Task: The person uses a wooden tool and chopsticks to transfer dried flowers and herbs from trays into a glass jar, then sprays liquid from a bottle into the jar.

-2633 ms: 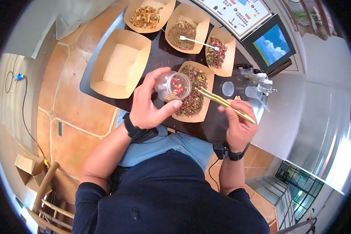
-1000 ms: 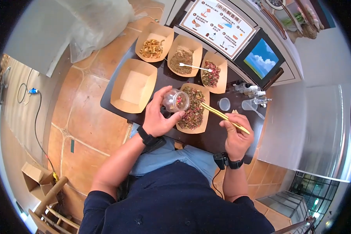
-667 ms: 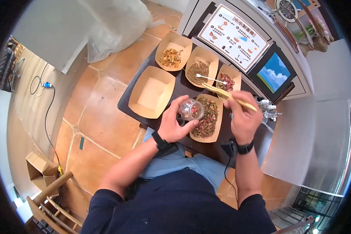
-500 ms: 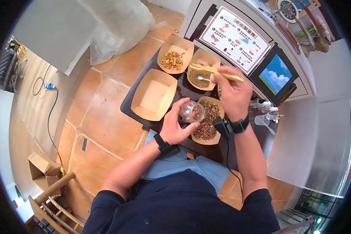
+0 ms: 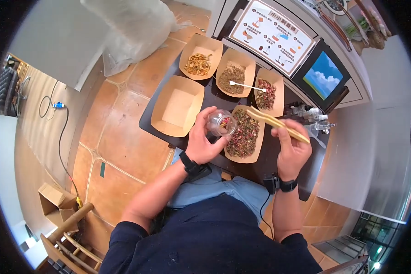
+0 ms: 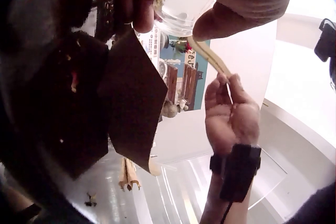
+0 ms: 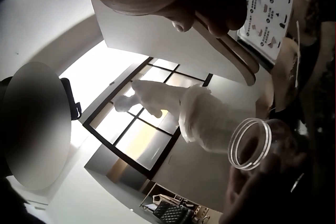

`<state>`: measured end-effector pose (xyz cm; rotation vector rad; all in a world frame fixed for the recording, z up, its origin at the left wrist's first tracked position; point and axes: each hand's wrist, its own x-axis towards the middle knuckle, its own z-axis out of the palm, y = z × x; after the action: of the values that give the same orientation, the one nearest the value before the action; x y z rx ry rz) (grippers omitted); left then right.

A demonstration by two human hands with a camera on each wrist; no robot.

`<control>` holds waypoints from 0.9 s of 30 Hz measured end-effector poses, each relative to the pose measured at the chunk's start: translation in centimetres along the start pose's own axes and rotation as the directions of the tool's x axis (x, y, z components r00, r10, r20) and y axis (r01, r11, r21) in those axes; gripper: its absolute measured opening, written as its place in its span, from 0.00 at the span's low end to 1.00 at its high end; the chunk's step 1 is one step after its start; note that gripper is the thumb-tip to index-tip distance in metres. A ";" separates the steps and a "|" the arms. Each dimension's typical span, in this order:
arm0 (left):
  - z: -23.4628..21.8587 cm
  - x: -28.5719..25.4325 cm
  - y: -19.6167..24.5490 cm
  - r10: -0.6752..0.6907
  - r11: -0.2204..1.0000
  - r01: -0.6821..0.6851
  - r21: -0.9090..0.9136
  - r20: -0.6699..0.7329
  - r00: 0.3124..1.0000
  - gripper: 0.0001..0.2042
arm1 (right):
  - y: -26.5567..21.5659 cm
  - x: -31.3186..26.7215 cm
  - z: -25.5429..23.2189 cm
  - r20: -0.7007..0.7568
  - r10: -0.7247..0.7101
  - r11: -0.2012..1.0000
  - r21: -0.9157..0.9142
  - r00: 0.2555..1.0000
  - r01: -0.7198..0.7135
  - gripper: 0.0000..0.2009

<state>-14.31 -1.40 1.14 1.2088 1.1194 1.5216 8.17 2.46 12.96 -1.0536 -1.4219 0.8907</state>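
The clear jar [image 5: 218, 120], coloured bits [image 5: 225, 123] inside, is in the left hand [image 5: 202, 142], fingers and thumb curved round it, its mouth overlapping the left edge of the nearest filled tray [image 5: 247, 159] in the head view. The right hand [image 5: 294, 153] pinches tongs [image 5: 271, 120], a gap between their tips and the jar's rim. Dark table [image 5: 269, 157] shows between tray and right hand; its near edge runs just beside the tray.

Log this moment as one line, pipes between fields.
left hand: holds clear jar, red bits inside | right hand: holds wooden tongs, apart from jar | white stick: lies across two paper trays
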 end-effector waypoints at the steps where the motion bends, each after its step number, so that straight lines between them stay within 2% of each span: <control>1: 0.0 0.0 0.0 0.011 1.000 -0.011 -0.002 -0.006 1.000 0.43 | 0.3 -1.0 -0.9 -0.034 0.030 0.999 0.013 0.999 -0.030 0.10; 7: 0.0 -0.2 -0.7 0.011 0.996 -0.012 -0.093 -0.004 1.000 0.43 | 0.1 -5.1 -4.0 -0.065 0.095 0.993 -0.066 0.993 -0.099 0.10; 11: 0.1 -0.2 -0.6 0.002 1.000 -0.001 -0.009 0.009 1.000 0.42 | 0.2 -6.0 -5.0 -0.062 0.119 0.988 -0.096 0.991 -0.125 0.09; 13: 0.4 -0.2 -0.2 -0.025 0.998 0.026 -0.064 0.014 1.000 0.42 | 0.0 -6.0 -5.4 0.002 0.096 0.972 -0.218 0.995 -0.094 0.09; 15: 0.5 -0.1 0.5 -0.016 1.000 0.016 0.000 0.009 1.000 0.41 | -0.6 -5.5 -5.0 0.016 0.037 0.928 -0.371 0.999 -0.028 0.08; 20: 0.5 -0.1 0.5 -0.047 0.999 0.047 -0.007 -0.001 0.999 0.42 | -0.3 -4.9 -4.0 0.025 -0.060 0.886 -0.460 0.998 0.065 0.05; 25: 0.5 -0.2 0.5 -0.043 0.999 0.043 -0.019 -0.004 0.999 0.43 | 2.1 -5.0 -3.2 -0.001 -0.019 0.899 -0.439 1.000 0.017 0.05; 27: 0.5 -0.2 0.6 -0.045 0.999 0.045 -0.028 -0.004 0.999 0.43 | 2.9 -5.4 -2.9 -0.038 0.116 0.950 -0.287 0.993 -0.122 0.05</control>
<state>-13.82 -1.67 1.72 1.1550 1.1181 1.5023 11.39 -1.83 8.86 -1.3763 -1.5143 0.7689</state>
